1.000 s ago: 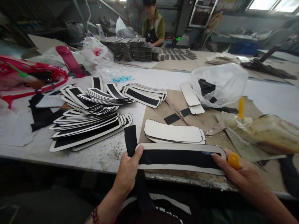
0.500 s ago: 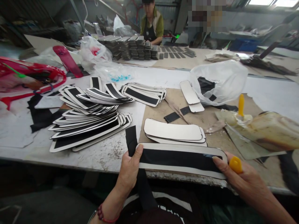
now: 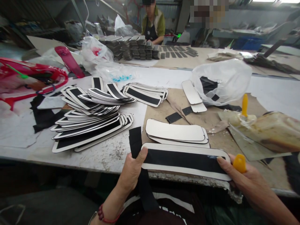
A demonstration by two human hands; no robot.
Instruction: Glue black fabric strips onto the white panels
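A long white panel with a black strip down its middle [image 3: 185, 160] is held level at the table's front edge. My left hand [image 3: 132, 170] grips its left end, thumb on top. A loose black fabric strip [image 3: 135, 140] passes through the same hand and hangs down over my lap. My right hand [image 3: 248, 176] is closed on the panel's right end, thumb pressed on the black strip. A yellow handle [image 3: 239, 163] sticks up from that hand; the rest of the tool is hidden. Just behind lie a few blank white panels [image 3: 174, 129], stacked.
Piles of black-striped panels [image 3: 86, 134] cover the table's left. A clear plastic bag [image 3: 225, 84] holds black pieces. Farther right stands a yellow handle [image 3: 244, 104] beside a stained plastic container [image 3: 274, 129]. A person [image 3: 153, 25] works across the table behind grey stacks [image 3: 131, 48].
Both hands keep the same grip on the panel. The whole view has shifted slightly, so things appear a little farther right; little else differs.
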